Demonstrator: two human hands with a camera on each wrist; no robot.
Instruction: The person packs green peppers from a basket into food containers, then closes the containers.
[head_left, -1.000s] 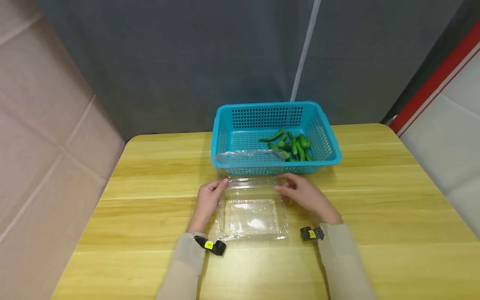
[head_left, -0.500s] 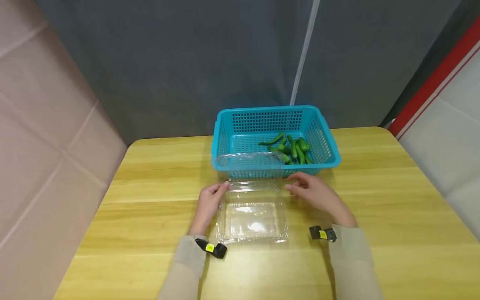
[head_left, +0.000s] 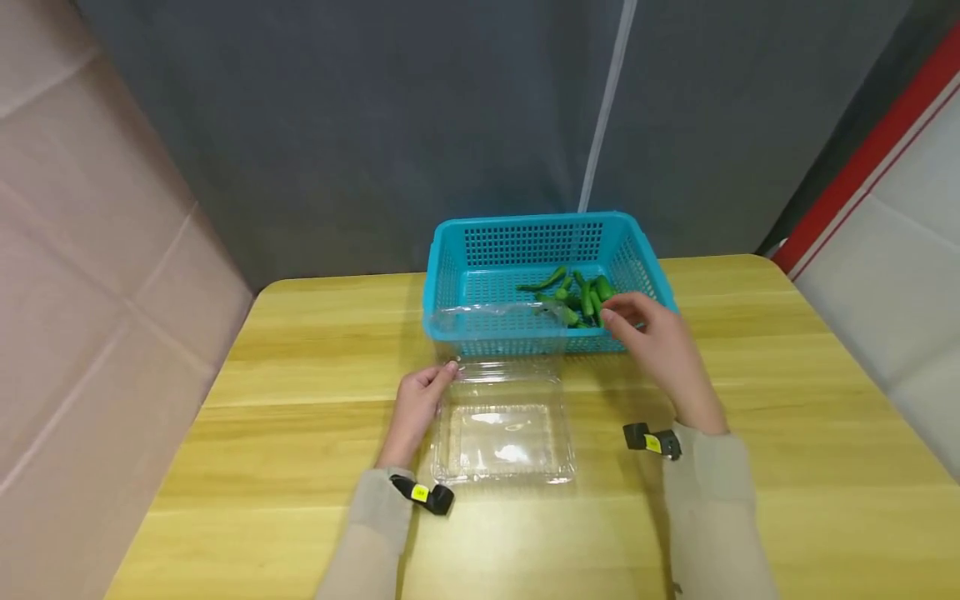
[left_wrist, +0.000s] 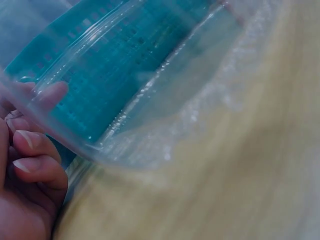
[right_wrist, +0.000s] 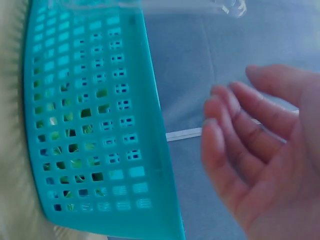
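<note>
A clear plastic clamshell box [head_left: 504, 479] lies open on the table, its lid [head_left: 498, 329] tilted up against the front of a blue basket [head_left: 525, 222]. My left hand [head_left: 415, 408] pinches the box's left edge near the hinge; in the left wrist view its fingers [left_wrist: 40, 170] curl beside the clear plastic. Over the basket's front right rim hovers my right hand [head_left: 663, 350], with nothing between its loosely bent fingers [right_wrist: 260, 105]. Several green peppers [head_left: 587, 298] lie in the right half of the basket, partly behind the lid and the right hand.
The wooden table [head_left: 315, 350] ends at a dark grey curtain [head_left: 375, 142] behind the basket. A pale pink padded wall [head_left: 97, 317] stands on the left and a white panel with a red edge [head_left: 847, 175] on the right.
My right hand has let go of the box's right side and moved right, then up and forward over the basket's rim. The left hand keeps its hold on the box.
</note>
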